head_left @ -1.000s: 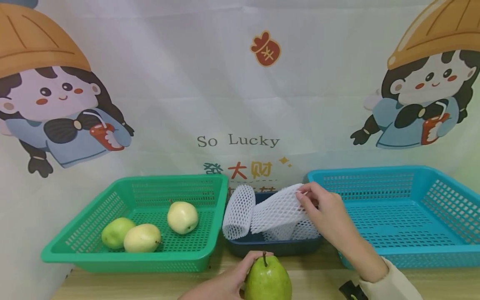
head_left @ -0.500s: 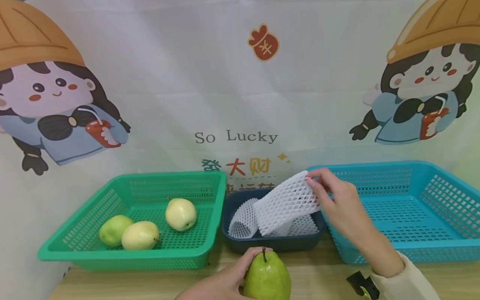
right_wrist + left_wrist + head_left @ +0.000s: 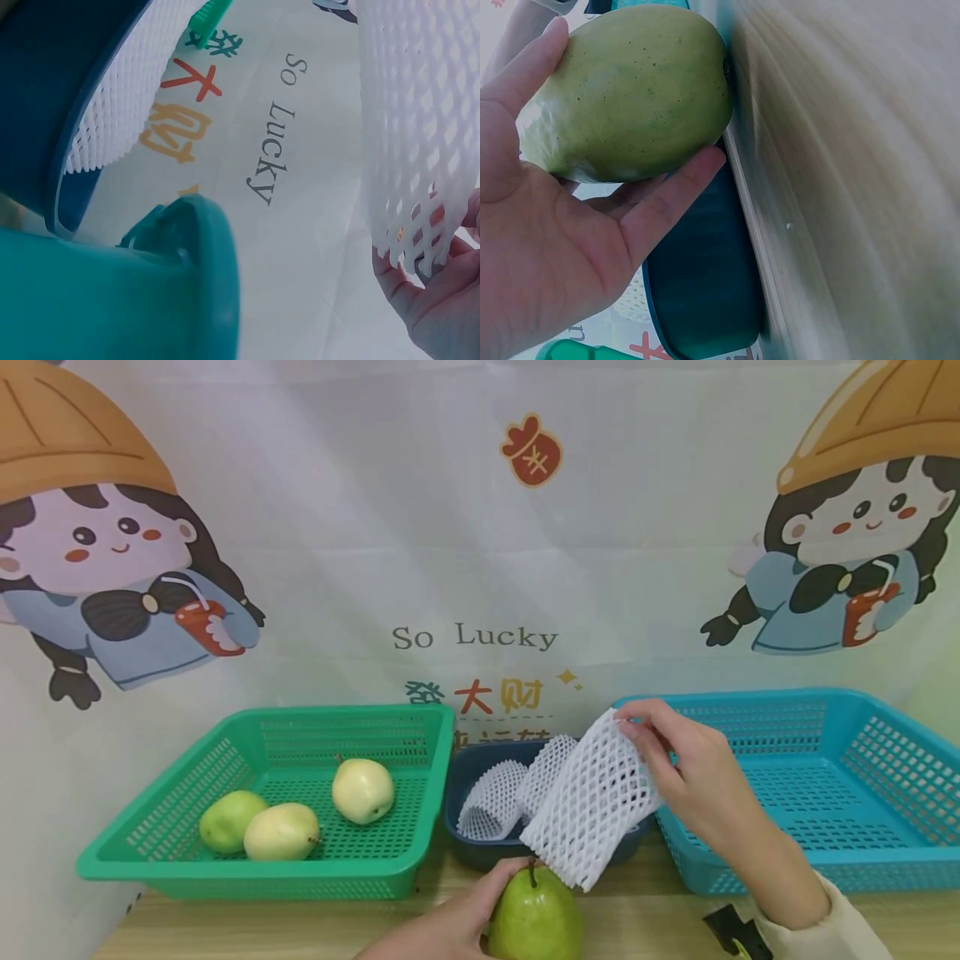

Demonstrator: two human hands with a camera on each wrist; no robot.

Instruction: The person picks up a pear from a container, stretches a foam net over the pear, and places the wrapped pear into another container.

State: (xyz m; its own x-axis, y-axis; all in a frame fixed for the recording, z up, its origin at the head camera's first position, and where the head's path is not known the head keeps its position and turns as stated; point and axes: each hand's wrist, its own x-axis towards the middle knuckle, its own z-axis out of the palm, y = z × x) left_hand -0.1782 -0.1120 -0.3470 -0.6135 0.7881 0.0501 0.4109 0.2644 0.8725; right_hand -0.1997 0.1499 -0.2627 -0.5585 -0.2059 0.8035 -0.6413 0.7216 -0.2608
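Observation:
A green pear (image 3: pixel 536 917), stem up, stands at the front of the table in the head view. My left hand (image 3: pixel 467 913) grips it from the left side, thumb and fingers round it, as the left wrist view shows with the pear (image 3: pixel 641 90) close up. Between thumb and fingers, my right hand (image 3: pixel 693 768) pinches the upper end of a white foam net sleeve (image 3: pixel 596 802). The sleeve hangs slanted, its lower end just above and right of the pear's stem. In the right wrist view the fingertips hold the sleeve's edge (image 3: pixel 420 150). Behind it, a dark blue bin (image 3: pixel 480 853) contains more foam nets (image 3: pixel 495 797).
On the left a green basket (image 3: pixel 262 870) holds one green pear (image 3: pixel 232 821) and two pale yellow pears (image 3: pixel 363 790). A blue basket (image 3: pixel 832 860) stands on the right, beside the dark bin. A printed cloth (image 3: pixel 637 568) hangs behind.
My right hand has lifted the foam net sleeve out of the dark bin and brought its lower end forward toward the pear. My left hand stays in place with the pear.

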